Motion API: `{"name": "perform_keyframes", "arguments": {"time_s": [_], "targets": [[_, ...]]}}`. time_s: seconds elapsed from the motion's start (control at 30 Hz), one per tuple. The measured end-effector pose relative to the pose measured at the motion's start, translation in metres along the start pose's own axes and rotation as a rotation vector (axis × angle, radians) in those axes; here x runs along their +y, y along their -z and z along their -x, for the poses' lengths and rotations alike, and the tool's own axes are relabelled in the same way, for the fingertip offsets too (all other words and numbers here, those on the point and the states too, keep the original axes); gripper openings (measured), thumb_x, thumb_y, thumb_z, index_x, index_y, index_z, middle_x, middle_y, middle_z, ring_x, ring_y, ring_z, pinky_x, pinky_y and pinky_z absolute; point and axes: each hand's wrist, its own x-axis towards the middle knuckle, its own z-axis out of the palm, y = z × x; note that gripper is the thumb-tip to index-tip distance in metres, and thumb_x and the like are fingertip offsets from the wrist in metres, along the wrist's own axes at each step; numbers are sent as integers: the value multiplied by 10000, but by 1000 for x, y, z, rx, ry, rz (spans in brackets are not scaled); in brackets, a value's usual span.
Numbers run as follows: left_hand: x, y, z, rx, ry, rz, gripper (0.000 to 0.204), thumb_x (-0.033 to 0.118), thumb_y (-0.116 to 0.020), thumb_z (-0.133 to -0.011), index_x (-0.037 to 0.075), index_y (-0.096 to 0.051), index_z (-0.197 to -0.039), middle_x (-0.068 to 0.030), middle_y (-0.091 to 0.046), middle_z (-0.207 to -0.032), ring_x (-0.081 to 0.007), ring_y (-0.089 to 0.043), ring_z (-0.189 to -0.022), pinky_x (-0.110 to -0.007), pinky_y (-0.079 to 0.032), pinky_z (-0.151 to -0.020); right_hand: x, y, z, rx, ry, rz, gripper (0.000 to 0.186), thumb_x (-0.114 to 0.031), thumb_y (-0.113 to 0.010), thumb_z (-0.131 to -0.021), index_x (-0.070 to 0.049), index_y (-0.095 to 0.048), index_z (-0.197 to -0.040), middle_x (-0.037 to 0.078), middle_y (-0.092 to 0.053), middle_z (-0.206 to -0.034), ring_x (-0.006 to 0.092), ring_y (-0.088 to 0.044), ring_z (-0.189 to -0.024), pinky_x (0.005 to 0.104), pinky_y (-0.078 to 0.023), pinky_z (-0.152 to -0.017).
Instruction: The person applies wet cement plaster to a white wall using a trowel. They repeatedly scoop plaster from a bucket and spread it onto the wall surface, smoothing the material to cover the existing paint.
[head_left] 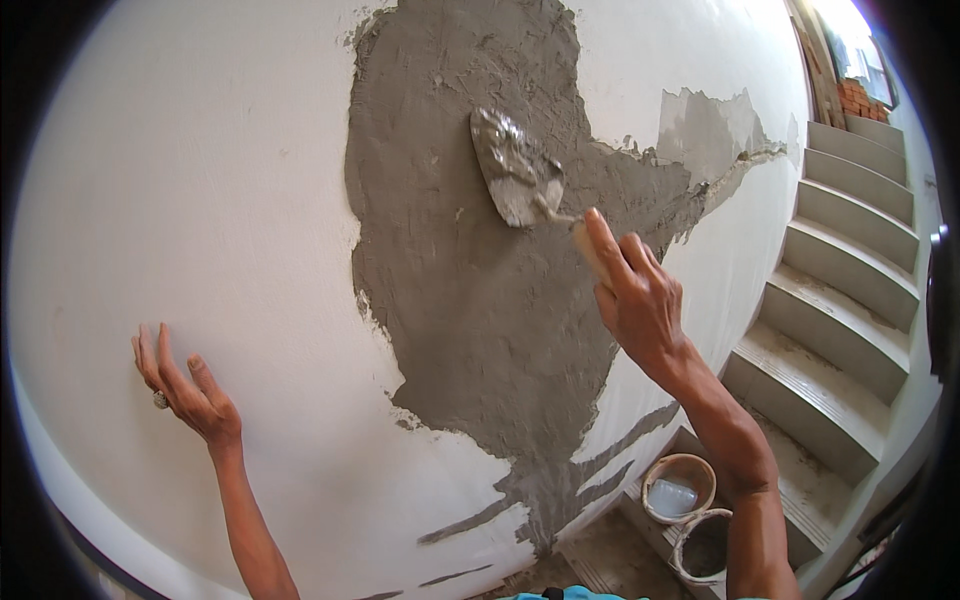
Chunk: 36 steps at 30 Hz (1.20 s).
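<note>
In my right hand [640, 290] is a trowel [515, 170], gripped by its pale handle. Its metal blade lies against or just off the wet grey mortar patch [470, 310]; I cannot tell whether it touches. Some mortar clings to the blade. The patch runs down the white wall [270, 200] with ragged edges and reaches out to the right in a narrowing arm. Well to the left of it, my left hand [190, 390] is held at the wall with its fingers stretched out, a ring on one finger. It holds nothing.
Concrete stairs [840, 285] climb along the right side. Below my right forearm stand two buckets, one holding pale liquid [680, 488] and another with a dark inside [703, 548]. Red bricks [862, 102] are stacked at the top of the stairs. Grey smears [470, 520] mark the lower wall.
</note>
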Motion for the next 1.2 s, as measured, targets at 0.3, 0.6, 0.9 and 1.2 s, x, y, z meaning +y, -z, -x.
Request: {"name": "perform_keyframes", "arguments": {"time_s": [0.3,0.6,0.9,1.2], "targets": [[5,1,-5,10,-4,46,499,338,-361,-1107,3,-475,-1458,-196,-377,-1566,-375,-261,-1513,-547,-238,-1218,12,4,-56,85,6,-58,810,57,-668,-776,-184,-482,-1527,46,-592,-916,203,-642,-767,376,-612,-645],[3,3,-5,-9,-25,18,506,330,-353,-1106,-12,-472,-1460,-205,-379,-1568,-393,-266,-1507,-545,-236,-1213,-4,6,-20,7,199,39,718,52,-699,-829,-185,-540,-1488,23,-568,-850,147,-611,-735,294,-601,-581],[3,-2,-6,10,-21,26,523,343,-348,-1106,-23,-467,-1459,-209,-378,-1567,-393,-265,-1509,-543,-233,-1214,8,12,-73,147,121,46,777,92,-664,-802,-183,-501,-1510,32,-589,-884,168,-657,-800,312,-606,-601],[1,1,-5,5,-28,2,523,362,-350,-1105,0,-468,-1463,-198,-386,-1561,-391,-276,-1504,-550,-232,-1219,-9,21,-24,-44,203,43,760,85,-666,-808,-188,-518,-1502,34,-559,-845,156,-605,-738,300,-584,-574]]}}
